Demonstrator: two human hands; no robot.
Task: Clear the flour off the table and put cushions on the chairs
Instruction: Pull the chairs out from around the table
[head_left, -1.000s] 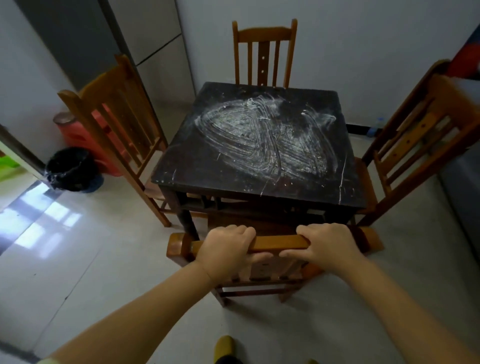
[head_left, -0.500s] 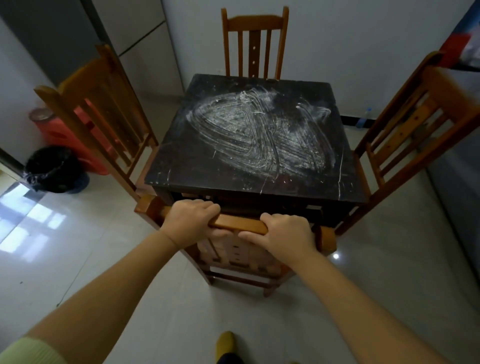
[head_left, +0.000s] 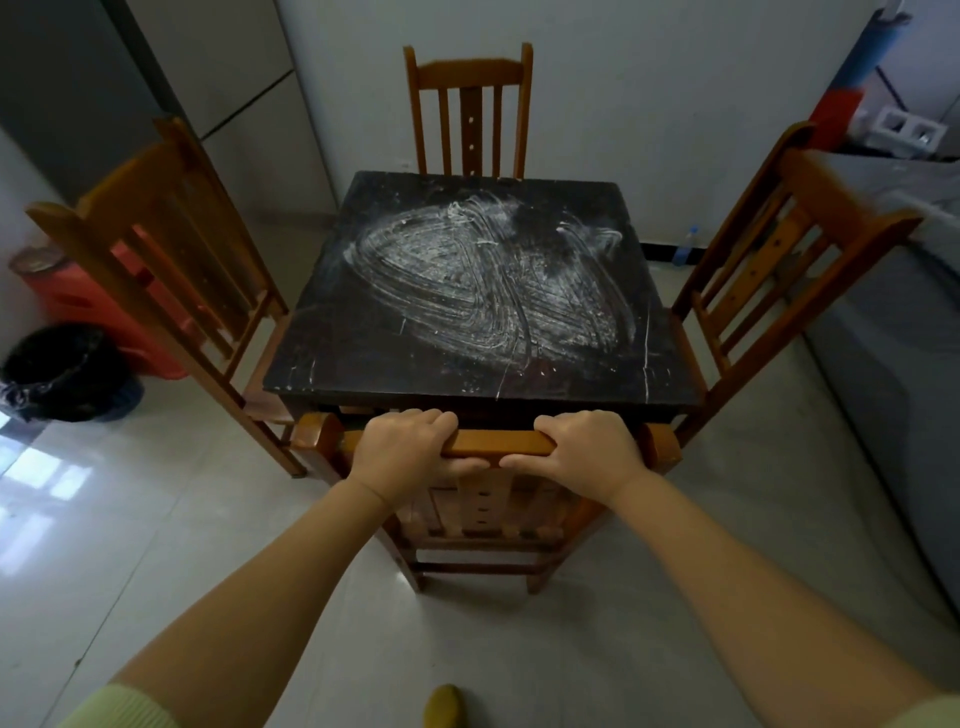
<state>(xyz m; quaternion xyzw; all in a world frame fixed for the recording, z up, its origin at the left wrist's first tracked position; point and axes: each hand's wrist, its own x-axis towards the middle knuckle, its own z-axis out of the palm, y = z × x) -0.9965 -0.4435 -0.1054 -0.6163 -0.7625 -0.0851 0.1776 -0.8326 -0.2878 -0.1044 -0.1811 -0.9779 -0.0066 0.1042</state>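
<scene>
A dark square table (head_left: 332, 364) stands in front of me, its top smeared with white flour (head_left: 483, 283) in swirled streaks. Wooden chairs stand on all sides. The near chair (head_left: 498, 444) is tucked against the table's front edge. My left hand (head_left: 402, 449) and my right hand (head_left: 589, 449) both grip its top rail, fingers curled over it. The left chair (head_left: 156, 249), the right chair (head_left: 779, 244) and the far chair (head_left: 470, 109) sit pushed in. No cushion shows on any chair.
A black bin (head_left: 62, 371) and a red container (head_left: 98, 306) stand on the pale tiled floor at the left. A grey counter or cabinet (head_left: 893, 332) runs along the right. A small bottle (head_left: 683, 247) stands by the far wall. My yellow shoe tip (head_left: 444, 704) shows below.
Both hands have pushed the near chair forward and straightened it, so it now sits square against the table's front edge. The view moved closer to the table.
</scene>
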